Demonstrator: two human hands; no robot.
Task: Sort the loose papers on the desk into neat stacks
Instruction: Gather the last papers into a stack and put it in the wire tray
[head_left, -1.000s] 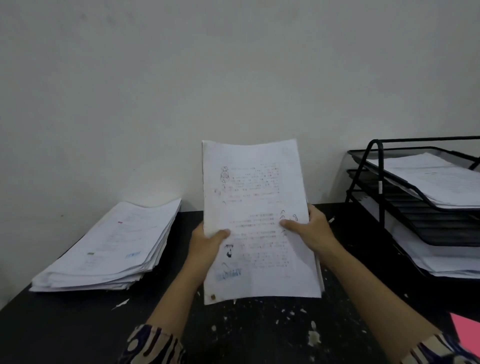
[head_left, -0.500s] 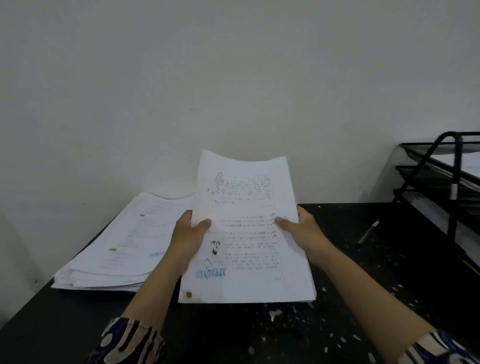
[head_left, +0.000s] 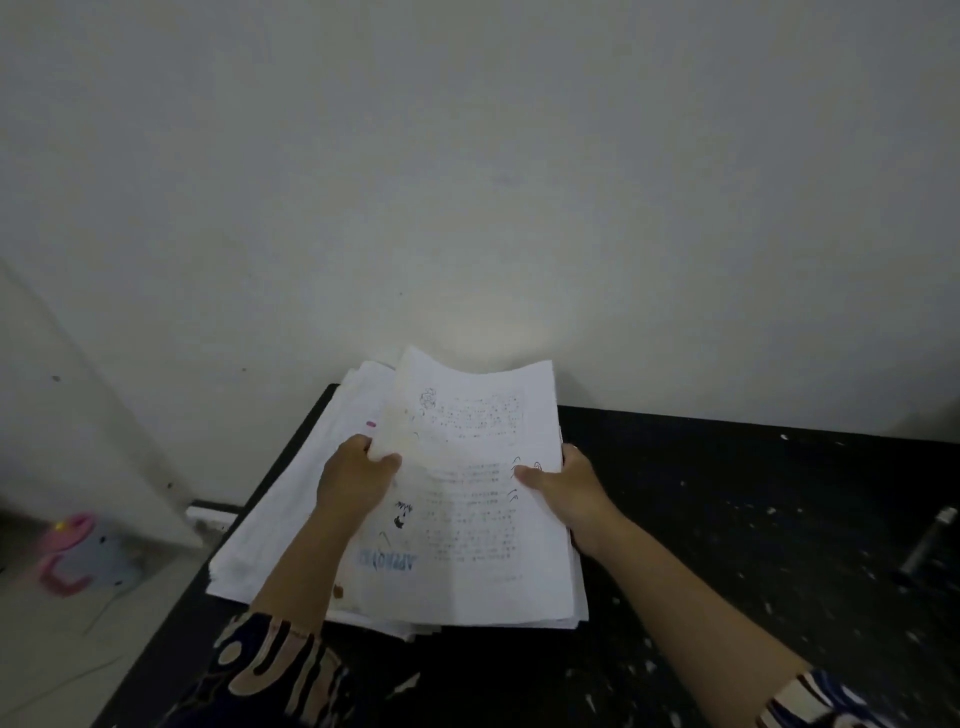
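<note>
Left hand (head_left: 356, 480) and right hand (head_left: 569, 491) pinching sheaf of papers (head_left: 467, 499) by its sides, over paper stack (head_left: 291, 514), dark speckled surface (head_left: 753, 519).

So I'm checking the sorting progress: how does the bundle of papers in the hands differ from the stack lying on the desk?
The held bundle is gripped at both side edges by the left hand and right hand; the stack on the desk lies free beneath it. The held bundle's far edge curls upward; the stack on the desk lies flat. The held bundle's top sheet shows a blue stamp; the stack on the desk shows a small pink mark. Both are white printed sheets.
</note>
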